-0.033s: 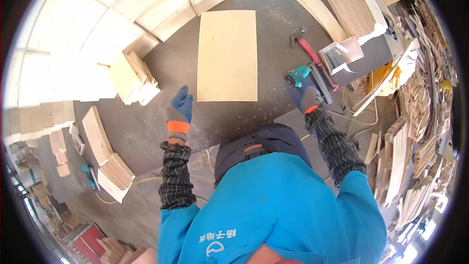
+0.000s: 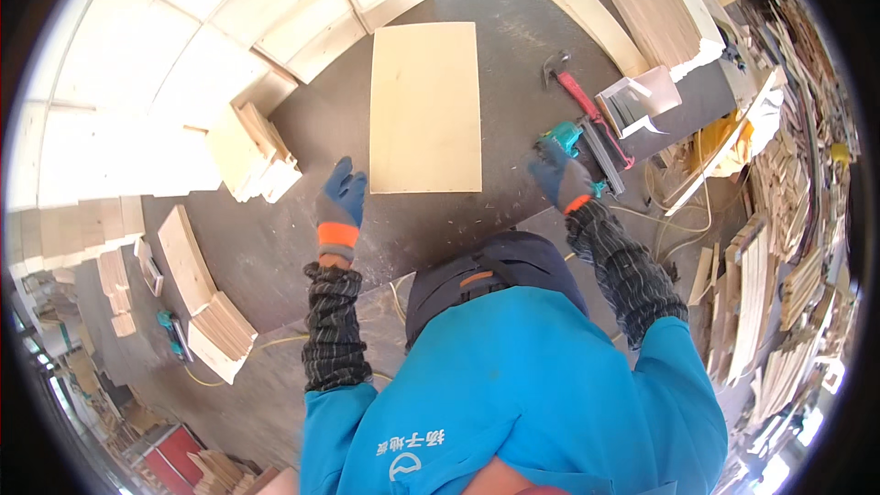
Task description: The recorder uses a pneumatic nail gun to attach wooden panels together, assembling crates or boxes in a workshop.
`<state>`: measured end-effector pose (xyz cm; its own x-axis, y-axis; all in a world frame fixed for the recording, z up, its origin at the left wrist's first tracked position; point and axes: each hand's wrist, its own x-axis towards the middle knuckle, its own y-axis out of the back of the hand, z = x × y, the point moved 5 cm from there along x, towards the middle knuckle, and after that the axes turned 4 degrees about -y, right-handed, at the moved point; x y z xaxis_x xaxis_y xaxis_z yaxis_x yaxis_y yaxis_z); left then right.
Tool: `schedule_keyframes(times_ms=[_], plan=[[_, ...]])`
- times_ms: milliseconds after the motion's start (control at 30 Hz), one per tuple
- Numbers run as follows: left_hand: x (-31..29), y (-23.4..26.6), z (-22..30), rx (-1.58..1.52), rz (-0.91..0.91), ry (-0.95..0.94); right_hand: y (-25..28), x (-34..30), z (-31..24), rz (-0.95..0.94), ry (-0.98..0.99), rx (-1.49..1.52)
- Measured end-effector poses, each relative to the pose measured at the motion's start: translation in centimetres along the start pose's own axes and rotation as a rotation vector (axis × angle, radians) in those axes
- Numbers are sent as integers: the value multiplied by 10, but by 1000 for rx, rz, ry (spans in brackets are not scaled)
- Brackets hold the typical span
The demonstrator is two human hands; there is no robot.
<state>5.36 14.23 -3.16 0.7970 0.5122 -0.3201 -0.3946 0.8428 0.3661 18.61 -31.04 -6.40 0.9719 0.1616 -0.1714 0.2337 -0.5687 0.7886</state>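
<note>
A pale rectangular wooden panel or flat box (image 2: 425, 108) lies on the dark worktop in front of me. Just off its near left corner, my left hand (image 2: 342, 197), in a blue and grey glove with an orange band, is open and empty. To the panel's right, my right hand (image 2: 557, 179) wears a matching glove, its fingers apart. It is beside a teal nail gun (image 2: 566, 135), which lies on the worktop; whether the fingertips touch the tool is unclear. Right behind the nail gun rests a claw hammer (image 2: 579, 94) with a red handle.
A small open box (image 2: 640, 103) sits right of the hammer. Stacked thin boards (image 2: 662, 14) stand far right, several pale box panels (image 2: 302, 14) far left. Small wood pieces (image 2: 257, 156) are piled at left. A second teal tool (image 2: 174, 332) and an air hose (image 2: 284, 340) lie lower left.
My right hand has drawn left, off the nail gun, and its fingers have spread. My left hand has shifted slightly right, its fingers opening a little. The panel stays in place.
</note>
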Motion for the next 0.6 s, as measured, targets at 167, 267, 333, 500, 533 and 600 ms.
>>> schedule_keyframes(times_ms=[167,267,333,500,533,600], plan=[[59,-56,56,163,-9,-207,-96,-3,-78,-277,-31,493],[92,-64,51,268,37,-180,-100,-29,-112,-179,33,228],[113,-58,36,373,106,-136,-96,-50,-144,-313,-32,175],[127,-67,65,440,-89,-257,-162,-88,-147,-481,150,236],[127,-71,74,524,-80,-380,-169,-85,-150,-480,249,247],[110,-73,89,627,-3,-561,-152,-83,-147,-444,355,183]])
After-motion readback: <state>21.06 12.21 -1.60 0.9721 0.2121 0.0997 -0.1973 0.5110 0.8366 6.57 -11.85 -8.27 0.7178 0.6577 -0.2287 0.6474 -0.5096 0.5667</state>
